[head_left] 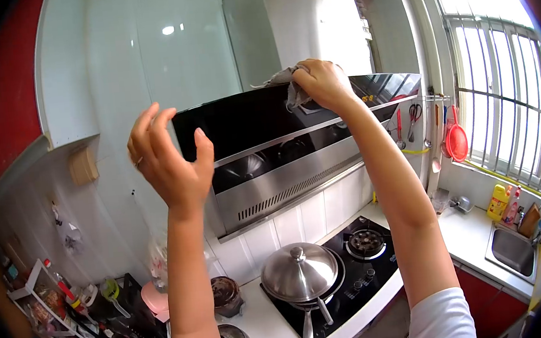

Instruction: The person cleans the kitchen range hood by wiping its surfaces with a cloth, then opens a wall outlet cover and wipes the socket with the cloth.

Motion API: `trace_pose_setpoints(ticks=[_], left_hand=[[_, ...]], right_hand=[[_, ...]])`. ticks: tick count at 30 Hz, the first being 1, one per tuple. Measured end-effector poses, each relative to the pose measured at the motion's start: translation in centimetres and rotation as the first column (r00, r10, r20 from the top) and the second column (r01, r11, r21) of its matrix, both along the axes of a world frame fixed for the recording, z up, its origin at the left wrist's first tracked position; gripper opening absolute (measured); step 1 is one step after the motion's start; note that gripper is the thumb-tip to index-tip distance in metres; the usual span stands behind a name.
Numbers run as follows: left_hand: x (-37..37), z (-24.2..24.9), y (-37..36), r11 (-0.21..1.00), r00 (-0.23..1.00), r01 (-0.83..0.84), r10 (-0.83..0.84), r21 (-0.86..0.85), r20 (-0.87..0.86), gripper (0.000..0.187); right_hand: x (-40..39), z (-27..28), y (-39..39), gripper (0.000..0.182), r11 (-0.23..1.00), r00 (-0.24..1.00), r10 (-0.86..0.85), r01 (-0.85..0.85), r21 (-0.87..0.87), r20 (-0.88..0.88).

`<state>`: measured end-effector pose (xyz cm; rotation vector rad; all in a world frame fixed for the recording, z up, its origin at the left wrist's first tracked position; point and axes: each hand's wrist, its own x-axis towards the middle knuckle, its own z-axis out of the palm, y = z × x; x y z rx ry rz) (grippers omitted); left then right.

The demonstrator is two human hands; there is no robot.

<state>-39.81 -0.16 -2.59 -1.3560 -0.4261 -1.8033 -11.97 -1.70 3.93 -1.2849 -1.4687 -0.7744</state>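
My right hand [324, 86] grips a crumpled grey cloth [294, 88] against the top edge of the range hood [241, 123]. Part of the cloth hangs over the hood's black glossy front, and part lies on its upper edge. Raised at the hood's left end is my left hand [169, 152], fingers spread and curved with nothing in them. An orange display glows on the panel just right of my right wrist. Behind the cloth rises the hood's steel duct cover [309, 24].
Below the hood, a lidded steel pan [299, 273] sits on the black gas stove [358, 283]. Bottles and jars crowd a rack [44, 298] at lower left. A red cabinet [5, 83] hangs upper left. The sink [512, 251] and barred window [501, 84] are at right.
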Motion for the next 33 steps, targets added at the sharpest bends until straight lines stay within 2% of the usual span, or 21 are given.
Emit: trace_pose_setpoints(ticks=[3, 4, 6, 8, 9, 12, 14, 16, 17, 18, 19, 20, 22, 24, 26, 28, 30, 32, 33], left_hand=[[3.6, 1.0, -3.1, 0.975, 0.967, -0.219, 0.213, -0.028, -0.142, 0.031], [4.8, 1.2, -2.9, 0.967, 0.957, -0.255, 0.249, -0.02, -0.152, 0.031], [6.2, 1.7, -2.0, 0.937, 0.922, -0.35, 0.341, -0.016, -0.186, 0.032], [6.0, 1.4, -1.7, 0.921, 0.911, -0.38, 0.358, -0.084, -0.203, 0.031], [5.7, 1.4, -1.7, 0.903, 0.903, -0.403, 0.368, -0.146, -0.22, 0.031], [4.9, 1.6, -1.7, 0.915, 0.903, -0.381, 0.337, -0.135, -0.266, 0.028], [5.3, 1.8, -2.0, 0.91, 0.902, -0.391, 0.35, -0.136, -0.254, 0.024], [6.0, 1.7, -1.9, 0.885, 0.897, -0.426, 0.386, -0.187, -0.215, 0.021], [6.0, 1.6, -1.8, 0.882, 0.893, -0.433, 0.392, -0.186, -0.223, 0.021], [5.9, 1.5, -1.6, 0.9, 0.906, -0.402, 0.365, -0.167, -0.215, 0.02], [5.7, 1.6, -1.5, 0.918, 0.917, -0.371, 0.338, -0.143, -0.21, 0.018], [5.5, 1.7, -1.5, 0.915, 0.912, -0.379, 0.343, -0.139, -0.223, 0.018], [5.1, 1.6, -1.3, 0.932, 0.92, -0.341, 0.302, -0.127, -0.249, 0.018], [4.9, 1.4, -1.2, 0.927, 0.913, -0.354, 0.315, -0.119, -0.26, 0.019], [4.6, 1.6, -1.2, 0.922, 0.904, -0.373, 0.337, -0.1, -0.264, 0.02], [4.6, 1.4, -0.9, 0.93, 0.907, -0.355, 0.32, -0.091, -0.273, 0.024], [4.2, 1.6, -0.7, 0.934, 0.909, -0.35, 0.32, -0.073, -0.266, 0.024], [3.8, 1.9, -0.5, 0.932, 0.893, -0.359, 0.328, -0.048, -0.308, 0.021], [3.4, 2.3, -0.4, 0.932, 0.894, -0.359, 0.328, -0.048, -0.306, 0.021]], right_hand=[[2.5, 0.3, 0.8, 0.037, 0.998, 0.999, -0.033, 0.035, -0.053, 0.028], [4.7, 0.4, 1.6, 0.04, 0.959, 0.9, -0.258, 0.282, -0.018, 0.352], [9.4, 0.6, 3.4, 0.044, 0.898, 0.88, -0.383, 0.426, -0.11, 0.282], [13.6, 0.7, 3.8, 0.047, 0.924, 0.94, -0.34, 0.336, -0.182, 0.011], [14.3, 1.0, 3.7, 0.048, 0.91, 0.931, -0.365, 0.355, -0.214, -0.006], [13.9, 1.8, 3.3, 0.046, 0.905, 0.93, -0.365, 0.363, -0.222, 0.034], [11.1, 2.3, 2.5, 0.018, 0.871, 0.876, -0.349, 0.434, -0.23, 0.332], [8.7, 2.3, 3.9, 0.015, 0.938, 0.777, -0.26, 0.343, -0.039, 0.574], [5.5, 2.0, 2.1, 0.014, 0.957, 0.921, -0.162, 0.234, -0.17, 0.354], [3.1, 1.8, -0.1, 0.013, 0.96, 0.993, -0.068, 0.092, -0.265, 0.099], [6.0, 1.7, 3.9, 0.016, 0.99, 0.915, -0.084, 0.123, -0.074, 0.393], [7.4, 2.0, 4.1, 0.016, 0.99, 0.921, -0.078, 0.115, -0.077, 0.381], [9.6, 2.5, 4.1, 0.032, 0.906, 0.903, -0.246, 0.343, -0.248, 0.352], [12.9, 3.1, 3.1, 0.036, 0.777, 0.875, -0.374, 0.476, -0.412, 0.306], [14.6, 2.9, 3.0, 0.041, 0.781, 0.863, -0.496, 0.492, -0.384, 0.098], [13.7, 3.3, 2.5, 0.044, 0.793, 0.886, -0.461, 0.438, -0.425, 0.053], [11.5, 3.9, 2.3, 0.045, 0.825, 0.936, -0.348, 0.335, -0.455, 0.058], [9.3, 4.0, 4.6, 0.039, 0.869, 0.974, -0.17, 0.22, -0.444, 0.15], [7.4, 3.2, 5.0, 0.037, 0.926, 0.791, -0.216, 0.351, -0.137, 0.572]])
